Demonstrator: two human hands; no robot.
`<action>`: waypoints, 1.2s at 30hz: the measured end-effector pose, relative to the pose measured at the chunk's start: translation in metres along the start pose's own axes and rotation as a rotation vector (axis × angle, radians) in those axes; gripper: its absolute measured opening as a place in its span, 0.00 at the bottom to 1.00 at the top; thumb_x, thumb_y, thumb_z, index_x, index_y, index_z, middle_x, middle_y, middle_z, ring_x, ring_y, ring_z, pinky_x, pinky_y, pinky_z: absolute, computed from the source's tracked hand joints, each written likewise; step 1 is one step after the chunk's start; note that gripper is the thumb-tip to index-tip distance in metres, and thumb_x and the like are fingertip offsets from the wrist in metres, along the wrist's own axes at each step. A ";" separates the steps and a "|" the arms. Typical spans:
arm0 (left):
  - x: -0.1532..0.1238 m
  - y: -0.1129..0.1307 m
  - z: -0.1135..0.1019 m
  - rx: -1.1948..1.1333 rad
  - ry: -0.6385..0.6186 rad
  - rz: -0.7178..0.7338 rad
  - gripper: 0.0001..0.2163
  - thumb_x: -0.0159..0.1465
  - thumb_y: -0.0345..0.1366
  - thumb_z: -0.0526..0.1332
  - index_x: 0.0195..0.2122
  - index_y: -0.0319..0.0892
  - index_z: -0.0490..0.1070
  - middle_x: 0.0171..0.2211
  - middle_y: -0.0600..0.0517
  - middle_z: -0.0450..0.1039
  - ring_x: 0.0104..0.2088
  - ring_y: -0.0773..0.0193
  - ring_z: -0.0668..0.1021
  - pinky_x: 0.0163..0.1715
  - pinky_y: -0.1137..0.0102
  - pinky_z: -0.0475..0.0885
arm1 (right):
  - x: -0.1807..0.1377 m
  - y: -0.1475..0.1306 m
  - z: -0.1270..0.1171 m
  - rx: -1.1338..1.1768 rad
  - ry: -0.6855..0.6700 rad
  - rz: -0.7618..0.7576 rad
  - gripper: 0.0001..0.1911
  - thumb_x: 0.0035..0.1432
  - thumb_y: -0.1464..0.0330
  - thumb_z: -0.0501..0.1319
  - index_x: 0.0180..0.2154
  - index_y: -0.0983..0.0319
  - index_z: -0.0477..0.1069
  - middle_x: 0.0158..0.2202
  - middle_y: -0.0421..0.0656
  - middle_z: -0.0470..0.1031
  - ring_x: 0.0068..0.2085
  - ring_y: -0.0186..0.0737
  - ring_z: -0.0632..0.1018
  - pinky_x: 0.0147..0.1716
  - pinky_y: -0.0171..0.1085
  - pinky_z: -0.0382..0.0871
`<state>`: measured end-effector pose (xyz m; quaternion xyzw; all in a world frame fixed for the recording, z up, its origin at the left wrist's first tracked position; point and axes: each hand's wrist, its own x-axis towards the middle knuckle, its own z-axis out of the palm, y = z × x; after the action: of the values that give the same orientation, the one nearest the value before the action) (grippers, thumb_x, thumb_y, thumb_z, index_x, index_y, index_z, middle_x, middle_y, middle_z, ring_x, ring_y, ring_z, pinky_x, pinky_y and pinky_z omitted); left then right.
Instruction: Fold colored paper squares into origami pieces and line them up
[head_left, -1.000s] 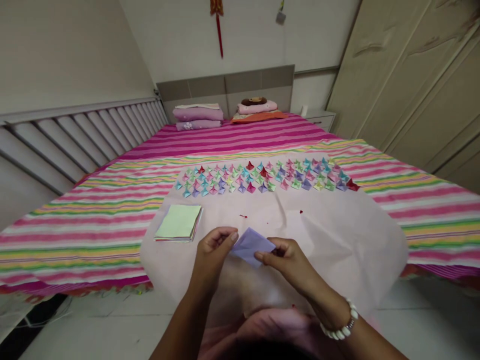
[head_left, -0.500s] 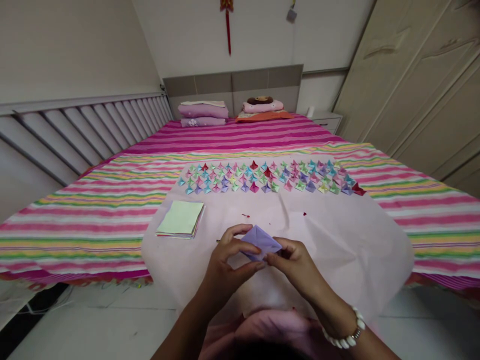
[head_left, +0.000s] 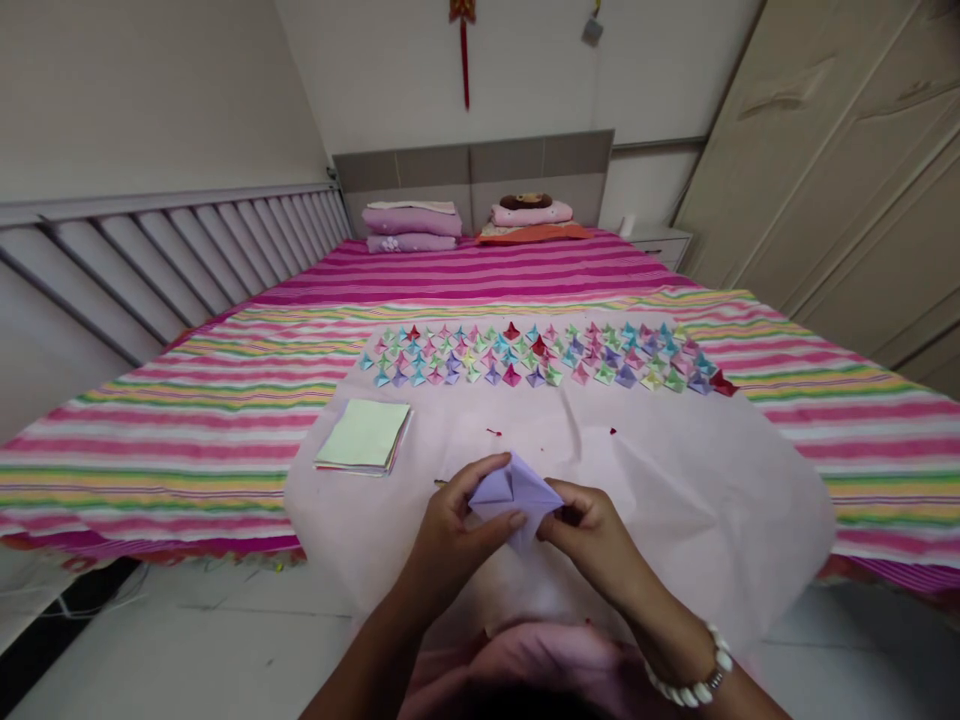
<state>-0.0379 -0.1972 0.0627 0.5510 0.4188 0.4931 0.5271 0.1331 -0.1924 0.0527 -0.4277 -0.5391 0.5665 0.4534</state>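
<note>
Both hands hold one folded sheet of purple origami paper [head_left: 517,488] above the pale sheet near my body. My left hand [head_left: 459,525] grips its left side, thumb across the front and fingers behind. On the right corner, my right hand [head_left: 585,525] pinches the paper between thumb and fingers; a white bead bracelet is on that wrist. The paper shows a pointed top, a vertical crease and a lower flap hanging down. Left of my hands lies a stack of square paper [head_left: 364,435], light green on top. Several small folded paper pieces [head_left: 511,375] stand in rows farther off.
A pale sheet [head_left: 675,460] covers the near part of the striped bed [head_left: 187,420]. Small red scraps [head_left: 613,431] lie on it. Folded bedding [head_left: 412,222] sits by the headboard. A railing [head_left: 225,235] runs on the left, a wardrobe [head_left: 840,170] on the right.
The purple paper has opened out from a flat diamond, and a lower flap now hangs below. My left thumb has moved up onto its front. The view has shifted slightly.
</note>
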 end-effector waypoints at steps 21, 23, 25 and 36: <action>-0.001 0.003 0.000 0.134 -0.031 0.051 0.05 0.53 0.33 0.69 0.32 0.43 0.78 0.34 0.50 0.74 0.37 0.61 0.76 0.36 0.70 0.69 | 0.000 -0.004 0.004 0.107 -0.027 0.024 0.01 0.43 0.73 0.66 0.23 0.62 0.75 0.19 0.37 0.72 0.22 0.33 0.71 0.24 0.33 0.66; -0.001 0.002 0.001 0.109 -0.013 0.001 0.08 0.52 0.33 0.69 0.34 0.43 0.78 0.35 0.50 0.75 0.36 0.62 0.76 0.35 0.71 0.69 | 0.000 -0.004 0.004 0.113 -0.030 0.019 0.02 0.43 0.73 0.66 0.23 0.62 0.75 0.19 0.37 0.72 0.23 0.33 0.72 0.24 0.32 0.67; -0.001 0.001 0.000 0.078 -0.012 -0.058 0.10 0.52 0.33 0.69 0.36 0.43 0.77 0.34 0.51 0.76 0.34 0.63 0.76 0.34 0.71 0.69 | 0.000 -0.004 0.004 0.135 -0.042 0.015 0.03 0.43 0.72 0.67 0.23 0.62 0.74 0.20 0.37 0.72 0.23 0.33 0.72 0.25 0.32 0.67; 0.000 0.005 -0.003 0.068 0.000 -0.072 0.10 0.52 0.32 0.68 0.37 0.42 0.77 0.34 0.52 0.76 0.33 0.64 0.76 0.33 0.72 0.70 | -0.002 -0.004 -0.001 0.138 -0.148 -0.011 0.12 0.50 0.61 0.68 0.32 0.63 0.76 0.26 0.41 0.74 0.29 0.35 0.74 0.30 0.33 0.67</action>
<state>-0.0408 -0.1974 0.0680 0.5532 0.4550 0.4591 0.5254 0.1348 -0.1946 0.0564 -0.3497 -0.5330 0.6298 0.4438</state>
